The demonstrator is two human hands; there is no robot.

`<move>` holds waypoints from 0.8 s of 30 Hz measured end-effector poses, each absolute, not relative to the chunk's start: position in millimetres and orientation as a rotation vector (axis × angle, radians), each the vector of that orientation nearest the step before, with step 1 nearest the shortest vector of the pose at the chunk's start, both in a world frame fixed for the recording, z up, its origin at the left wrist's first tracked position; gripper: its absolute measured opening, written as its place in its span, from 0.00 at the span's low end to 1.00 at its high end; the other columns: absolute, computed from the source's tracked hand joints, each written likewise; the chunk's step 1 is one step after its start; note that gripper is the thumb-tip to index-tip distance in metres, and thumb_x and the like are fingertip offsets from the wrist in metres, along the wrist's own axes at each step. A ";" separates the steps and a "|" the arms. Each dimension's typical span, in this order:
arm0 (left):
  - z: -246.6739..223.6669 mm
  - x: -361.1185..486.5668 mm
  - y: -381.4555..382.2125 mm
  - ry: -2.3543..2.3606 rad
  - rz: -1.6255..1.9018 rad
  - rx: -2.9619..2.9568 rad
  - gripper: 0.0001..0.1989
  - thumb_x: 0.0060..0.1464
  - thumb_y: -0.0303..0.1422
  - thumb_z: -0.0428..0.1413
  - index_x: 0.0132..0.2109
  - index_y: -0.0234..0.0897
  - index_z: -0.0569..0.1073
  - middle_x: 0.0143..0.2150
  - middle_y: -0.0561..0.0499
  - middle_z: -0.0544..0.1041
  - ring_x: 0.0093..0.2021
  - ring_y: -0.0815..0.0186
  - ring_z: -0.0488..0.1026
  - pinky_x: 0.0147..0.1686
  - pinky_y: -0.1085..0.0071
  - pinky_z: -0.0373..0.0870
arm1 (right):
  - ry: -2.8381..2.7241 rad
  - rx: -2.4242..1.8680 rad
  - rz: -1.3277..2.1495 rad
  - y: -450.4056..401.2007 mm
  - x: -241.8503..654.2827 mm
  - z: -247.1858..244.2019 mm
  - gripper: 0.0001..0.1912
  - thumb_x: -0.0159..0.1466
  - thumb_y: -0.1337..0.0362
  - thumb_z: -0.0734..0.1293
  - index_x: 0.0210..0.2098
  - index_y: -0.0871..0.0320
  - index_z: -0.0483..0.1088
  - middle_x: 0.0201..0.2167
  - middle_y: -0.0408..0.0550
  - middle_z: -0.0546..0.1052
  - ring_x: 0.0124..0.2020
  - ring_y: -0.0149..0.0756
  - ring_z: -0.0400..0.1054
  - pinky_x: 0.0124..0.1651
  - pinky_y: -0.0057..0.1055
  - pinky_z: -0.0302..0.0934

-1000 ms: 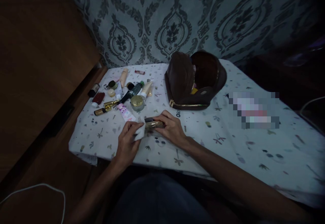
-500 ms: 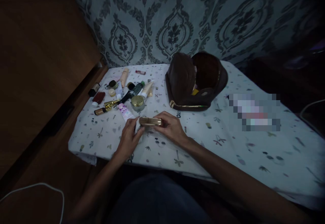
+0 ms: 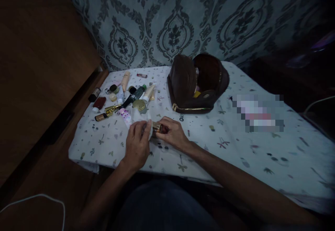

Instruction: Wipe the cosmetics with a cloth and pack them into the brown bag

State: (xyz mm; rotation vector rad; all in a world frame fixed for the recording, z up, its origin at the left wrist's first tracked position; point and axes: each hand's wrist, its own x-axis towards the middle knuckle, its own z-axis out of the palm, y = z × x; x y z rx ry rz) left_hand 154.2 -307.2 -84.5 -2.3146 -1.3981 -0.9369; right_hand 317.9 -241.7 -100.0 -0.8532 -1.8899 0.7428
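Note:
My right hand [image 3: 172,132] is closed around one end of a shiny gold case [image 3: 156,126], which looks like a makeup compact. Against its other end, my left hand [image 3: 138,142] presses a thin white wipe [image 3: 150,121], fingers bent over it. The wipe and fingers hide part of the case. Just beyond my left hand lie a pink patterned tube [image 3: 126,115] and a round jar with a gold-toned lid [image 3: 139,105].
Several cosmetics, among them a peach tube [image 3: 125,81], a dark green-capped tube [image 3: 137,93] and a red bottle [image 3: 99,103], lie at the left. A brown zip bag [image 3: 183,84] stands open at the back. A blurred-out item [image 3: 258,112] lies right.
My left hand has moved up and right over the case's left end, with the white wipe now spread against it. The case has turned in my right hand. The view has shifted slightly.

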 end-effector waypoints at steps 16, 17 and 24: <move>-90.1 135.3 -294.0 -1.591 -1.239 -2.508 0.38 0.54 0.14 0.41 0.70 0.42 0.53 0.64 0.40 0.59 0.66 0.58 0.58 0.62 0.56 0.62 | -1.497 -0.988 1.289 -234.0 315.0 -101.4 0.19 0.51 0.51 0.75 0.24 0.59 0.68 0.20 0.38 0.65 0.23 0.28 0.57 0.26 0.25 0.52; -91.1 135.4 -295.0 -1.617 -1.277 -2.521 0.38 0.54 0.14 0.41 0.70 0.42 0.53 0.64 0.41 0.59 0.66 0.59 0.58 0.63 0.57 0.61 | -1.432 -0.983 1.345 -232.6 315.3 -101.6 0.19 0.50 0.50 0.75 0.25 0.59 0.69 0.20 0.38 0.65 0.22 0.27 0.57 0.25 0.25 0.52; -97.0 138.6 -302.6 -1.765 -1.427 -2.530 0.32 0.60 0.21 0.45 0.69 0.43 0.54 0.62 0.42 0.64 0.64 0.60 0.62 0.64 0.57 0.61 | -1.096 -0.959 1.510 -224.8 318.5 -101.9 0.21 0.46 0.50 0.77 0.27 0.59 0.70 0.19 0.38 0.66 0.18 0.24 0.54 0.19 0.24 0.48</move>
